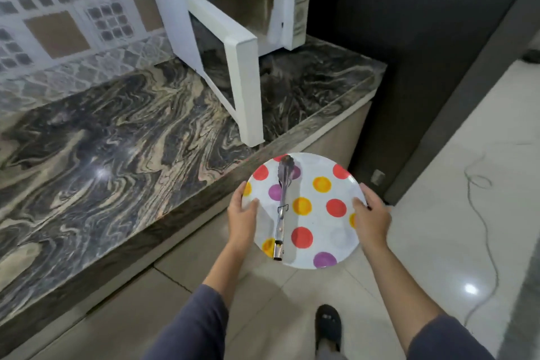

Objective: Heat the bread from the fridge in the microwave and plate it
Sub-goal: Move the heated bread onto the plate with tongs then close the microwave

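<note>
Lower centre: left hand (242,213) and right hand (371,219) each keep a grip on the plate (321,213) rim, level so the tongs (283,207) stay put. Microwave (233,23) (upper centre) open; bread not visible, possibly inside.

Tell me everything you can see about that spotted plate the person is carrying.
The plate is round and white, dotted with red, yellow and purple circles, some faded; it looks like smooth plastic or melamine. It is held roughly level above the floor, just off the edge of the marbled counter, near the open microwave. The left hand grips its left rim and the right hand its right rim. Metal tongs lie closed across its left half. No bread is on it.
</note>
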